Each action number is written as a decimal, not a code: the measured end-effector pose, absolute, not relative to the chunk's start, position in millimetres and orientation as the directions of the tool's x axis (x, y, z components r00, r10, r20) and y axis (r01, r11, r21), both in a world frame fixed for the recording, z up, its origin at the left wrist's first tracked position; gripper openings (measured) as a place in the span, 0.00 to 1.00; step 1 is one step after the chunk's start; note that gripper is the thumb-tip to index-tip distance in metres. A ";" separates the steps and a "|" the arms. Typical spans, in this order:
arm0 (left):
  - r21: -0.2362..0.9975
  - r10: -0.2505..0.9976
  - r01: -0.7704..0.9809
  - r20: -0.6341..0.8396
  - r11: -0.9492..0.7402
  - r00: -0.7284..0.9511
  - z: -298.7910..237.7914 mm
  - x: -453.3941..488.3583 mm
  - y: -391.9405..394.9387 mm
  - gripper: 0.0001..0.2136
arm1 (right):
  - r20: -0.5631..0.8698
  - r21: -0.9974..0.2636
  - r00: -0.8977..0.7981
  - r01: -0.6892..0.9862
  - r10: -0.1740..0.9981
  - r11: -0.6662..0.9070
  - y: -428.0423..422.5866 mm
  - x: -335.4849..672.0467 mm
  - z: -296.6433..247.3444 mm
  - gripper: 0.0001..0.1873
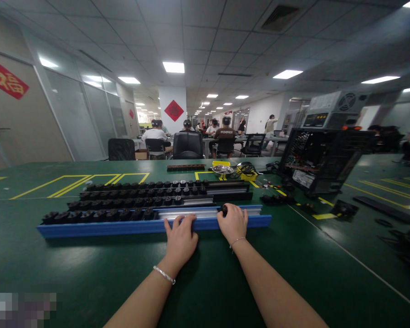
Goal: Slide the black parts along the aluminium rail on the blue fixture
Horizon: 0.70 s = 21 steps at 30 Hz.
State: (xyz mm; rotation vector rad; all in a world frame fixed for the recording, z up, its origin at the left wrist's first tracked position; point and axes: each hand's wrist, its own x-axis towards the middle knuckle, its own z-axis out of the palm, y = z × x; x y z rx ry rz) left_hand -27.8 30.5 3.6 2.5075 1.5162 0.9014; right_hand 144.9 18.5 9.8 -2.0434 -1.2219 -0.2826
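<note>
A long blue rail [105, 229] lies across the table in front of me, with a silver channel inside. Several black round pieces [97, 216] sit in a row along its left part. Over the rail's near wall, right of that row, my left hand [181, 239] is curled with its fingers on the edge. My right hand [233, 223] is closed around a small black round piece [224, 210] above the right part of the channel; the fingers hide most of it. Whether that piece touches the channel, I cannot tell.
Behind the blue rail lie several black rails [230, 196] carrying similar pieces. An open computer case [323, 159] stands at the right with a power supply [338, 107] on top. A metal bowl [222, 170] and cables [247, 169] are farther back. People sit beyond the table.
</note>
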 end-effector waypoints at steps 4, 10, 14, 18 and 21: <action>0.350 0.837 0.791 0.427 -0.501 0.341 5.0 -28.5 30.0 0.21 | 0.506 -0.483 0.544 0.822 0.670 -0.303 16.5 151.8 11.1 0.15; 0.349 0.835 0.787 0.425 -0.509 0.351 5.0 -29.0 30.0 0.21 | 0.509 -0.477 0.566 0.813 0.649 -0.335 13.6 162.3 11.9 0.16; 0.344 0.840 0.794 0.414 -0.501 0.351 5.9 -29.0 29.7 0.22 | 0.516 -0.454 0.567 0.816 0.641 -0.357 12.1 166.5 12.6 0.15; 0.354 0.838 0.787 0.416 -0.506 0.352 5.8 -29.5 29.9 0.21 | 0.500 -0.443 0.561 0.820 0.659 -0.362 11.3 170.3 14.1 0.15; 0.370 0.833 0.772 0.426 -0.517 0.354 5.1 -30.0 30.3 0.21 | 0.497 -0.439 0.562 0.820 0.661 -0.368 10.4 173.9 14.9 0.14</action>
